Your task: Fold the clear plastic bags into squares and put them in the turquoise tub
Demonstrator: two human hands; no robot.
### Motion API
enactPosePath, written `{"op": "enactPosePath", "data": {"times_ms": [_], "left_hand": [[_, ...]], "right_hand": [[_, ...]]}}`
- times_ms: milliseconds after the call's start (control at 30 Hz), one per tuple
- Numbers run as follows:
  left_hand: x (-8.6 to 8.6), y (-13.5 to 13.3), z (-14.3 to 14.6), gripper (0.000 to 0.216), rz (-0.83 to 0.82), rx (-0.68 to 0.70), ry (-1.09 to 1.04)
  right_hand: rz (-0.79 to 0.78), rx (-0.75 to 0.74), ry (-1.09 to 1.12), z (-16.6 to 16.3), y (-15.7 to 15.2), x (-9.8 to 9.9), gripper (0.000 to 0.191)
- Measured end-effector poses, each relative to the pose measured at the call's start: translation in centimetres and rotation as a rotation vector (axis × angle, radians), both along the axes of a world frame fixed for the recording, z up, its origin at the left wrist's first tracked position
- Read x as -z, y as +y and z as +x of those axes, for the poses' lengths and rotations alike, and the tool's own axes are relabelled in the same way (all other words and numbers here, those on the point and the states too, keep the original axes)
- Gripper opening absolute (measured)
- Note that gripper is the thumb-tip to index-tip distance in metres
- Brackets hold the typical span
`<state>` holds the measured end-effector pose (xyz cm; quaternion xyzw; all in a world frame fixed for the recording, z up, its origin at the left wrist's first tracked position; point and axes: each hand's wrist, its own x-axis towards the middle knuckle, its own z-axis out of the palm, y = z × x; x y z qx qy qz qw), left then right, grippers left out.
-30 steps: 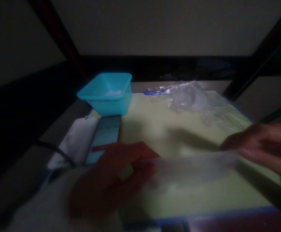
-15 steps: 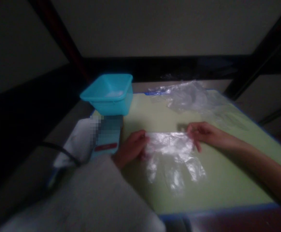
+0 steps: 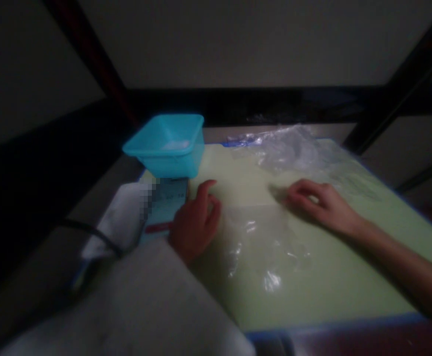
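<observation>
A thin clear plastic glove [image 3: 262, 242] lies flat on the pale yellow-green tabletop, its finger-like lobes toward me. Beside its upper left corner, my left hand [image 3: 197, 222] is open, with thumb and index finger apart and nothing between them. At the upper right corner of the glove, my right hand [image 3: 317, 200] is closed in a pinch. Its fingertips are blurred and dark, so I cannot tell whether they grip the plastic edge.
A turquoise basin [image 3: 178, 160] with something pale inside stands at the back left. Before it lies a flat light-blue device [image 3: 164, 212] with a red strip, partly pixelated. Crumpled clear plastic [image 3: 293, 148] covers the back right. Blue edging [image 3: 334, 326] borders the table [image 3: 349, 277].
My left hand has let go of the glove's left corner, opened and moved slightly left and up. The glove has settled flat. My right hand has stayed near its corner, fingers now curled together.
</observation>
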<state>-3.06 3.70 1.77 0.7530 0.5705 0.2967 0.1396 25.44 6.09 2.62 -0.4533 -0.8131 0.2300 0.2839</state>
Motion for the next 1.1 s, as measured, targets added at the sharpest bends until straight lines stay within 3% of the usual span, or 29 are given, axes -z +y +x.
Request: {"op": "enactPosePath", "data": {"times_ms": [167, 333, 633, 1100], "left_hand": [[0.4, 0.0, 0.0, 0.047, -0.036, 0.076, -0.02], [0.6, 0.3, 0.0, 0.049, -0.07, 0.074, 0.056], [0.6, 0.3, 0.1, 0.05, -0.108, 0.073, 0.09], [0.4, 0.3, 0.7, 0.057, -0.184, 0.049, 0.362]], "right_hand": [[0.177, -0.151, -0.203, 0.2, 0.0, -0.5, 0.03], [0.228, -0.22, -0.268, 0.5, 0.3, 0.1, 0.036], [0.268, -0.199, -0.361, 0.4, 0.5, 0.7, 0.038], [0.165, -0.133, -0.238, 0.8, 1.3, 1.6, 0.031]]}}
